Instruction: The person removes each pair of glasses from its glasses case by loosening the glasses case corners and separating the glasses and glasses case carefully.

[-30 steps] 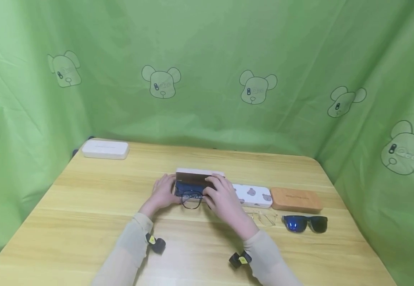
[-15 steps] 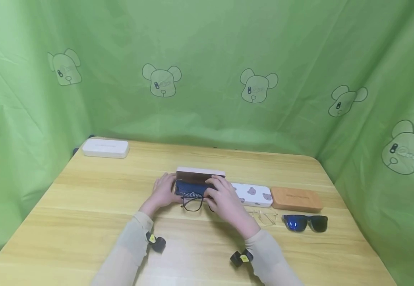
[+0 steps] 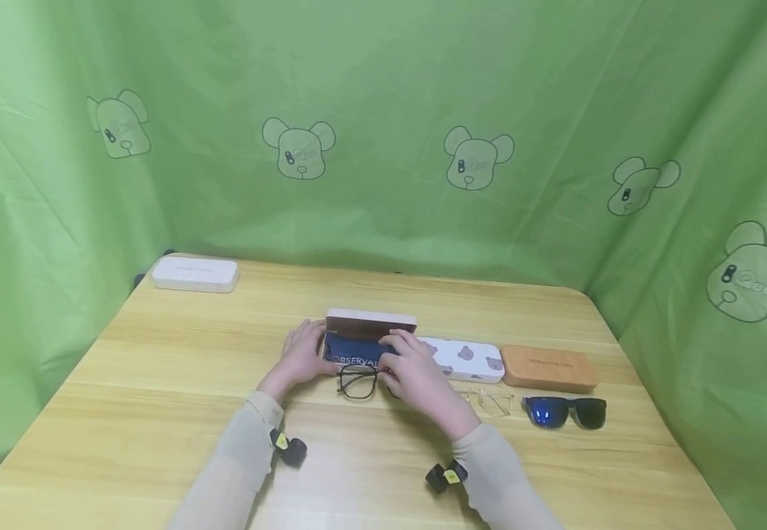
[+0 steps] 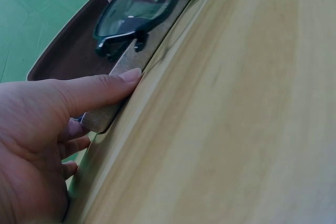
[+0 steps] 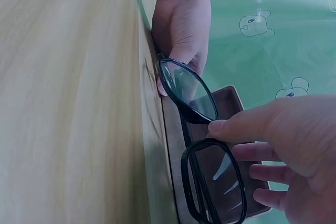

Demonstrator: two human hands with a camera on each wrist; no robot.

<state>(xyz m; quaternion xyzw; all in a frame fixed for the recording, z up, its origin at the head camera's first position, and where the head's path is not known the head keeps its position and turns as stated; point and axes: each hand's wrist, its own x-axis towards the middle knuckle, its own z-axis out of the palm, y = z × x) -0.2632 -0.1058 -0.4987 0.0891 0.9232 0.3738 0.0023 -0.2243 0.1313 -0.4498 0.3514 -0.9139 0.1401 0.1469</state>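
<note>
Black-framed glasses (image 3: pixel 358 382) hang in front of an open glasses case (image 3: pixel 370 318), lenses facing the person. My right hand (image 3: pixel 416 373) pinches them at the bridge between thumb and fingers, as the right wrist view shows; the other fingers extend over the case. Inside the case lies a dark blue cloth (image 3: pixel 357 348) with white lettering. The case has a pale outside and a brown lining, and its lid stands up at the back. My left hand (image 3: pixel 302 355) grips its left end, the thumb (image 4: pixel 100 90) along the front wall and the fingers behind.
Right of the open case lie a white bear-print case (image 3: pixel 466 361) and an orange-brown case (image 3: pixel 549 369). Thin gold-framed glasses (image 3: pixel 492 402) and dark blue-lensed sunglasses (image 3: pixel 565 413) rest before them. Another white case (image 3: pixel 195 274) sits at the table's far left corner.
The glasses have come down and toward the person, uncovering more of the cloth's lettering. My right hand has shifted slightly with them, while my left hand stays at the case's end.
</note>
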